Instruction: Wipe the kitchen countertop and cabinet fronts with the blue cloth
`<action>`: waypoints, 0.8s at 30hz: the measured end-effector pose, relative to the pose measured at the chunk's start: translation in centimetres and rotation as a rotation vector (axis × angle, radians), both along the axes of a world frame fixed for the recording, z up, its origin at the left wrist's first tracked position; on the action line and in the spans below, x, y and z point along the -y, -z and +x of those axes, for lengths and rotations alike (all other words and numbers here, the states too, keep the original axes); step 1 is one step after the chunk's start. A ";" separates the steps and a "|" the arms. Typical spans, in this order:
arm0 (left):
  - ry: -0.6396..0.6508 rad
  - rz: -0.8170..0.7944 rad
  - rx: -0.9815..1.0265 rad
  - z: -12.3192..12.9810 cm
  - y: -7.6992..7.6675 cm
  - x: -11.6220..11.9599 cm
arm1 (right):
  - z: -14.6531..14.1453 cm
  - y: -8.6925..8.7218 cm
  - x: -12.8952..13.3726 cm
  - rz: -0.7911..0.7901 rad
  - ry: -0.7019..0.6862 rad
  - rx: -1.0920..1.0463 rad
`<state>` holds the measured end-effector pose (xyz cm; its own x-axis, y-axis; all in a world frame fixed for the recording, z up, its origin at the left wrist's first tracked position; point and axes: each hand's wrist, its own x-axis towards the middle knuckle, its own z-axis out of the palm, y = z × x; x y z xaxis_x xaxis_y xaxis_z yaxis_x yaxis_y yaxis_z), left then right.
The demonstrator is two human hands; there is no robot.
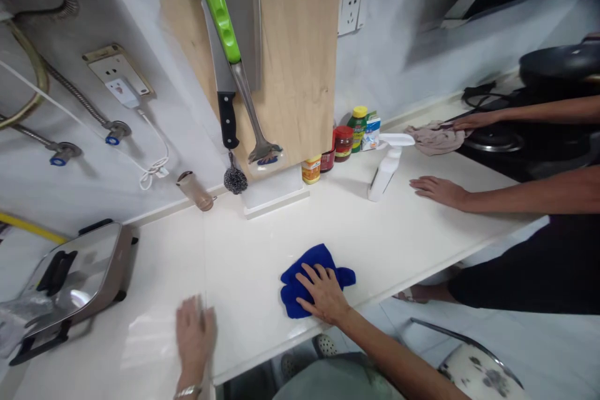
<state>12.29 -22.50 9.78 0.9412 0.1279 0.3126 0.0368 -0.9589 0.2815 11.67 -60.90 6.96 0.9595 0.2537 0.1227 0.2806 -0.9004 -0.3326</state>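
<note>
A bunched blue cloth lies on the white countertop near its front edge. On top of it rests my right hand, palm down, the fingers spread over the fabric and not wrapped round it. My left hand, slightly blurred, is open over the counter further left, with nothing in it and a metal band at the wrist. Another person's hand lies flat on the counter at the right. That person's other hand is on a pale pinkish cloth beside the stove.
A white spray bottle stands before several jars. A wooden board, a knife and a green-handled ladle hang above a white block. Left is a lidded electric pan; a black wok sits far right.
</note>
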 end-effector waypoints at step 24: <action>-0.629 0.123 -0.085 -5.0 1.5 -2.5 | 19.4 0.2 13.5 -0.270 0.784 -0.052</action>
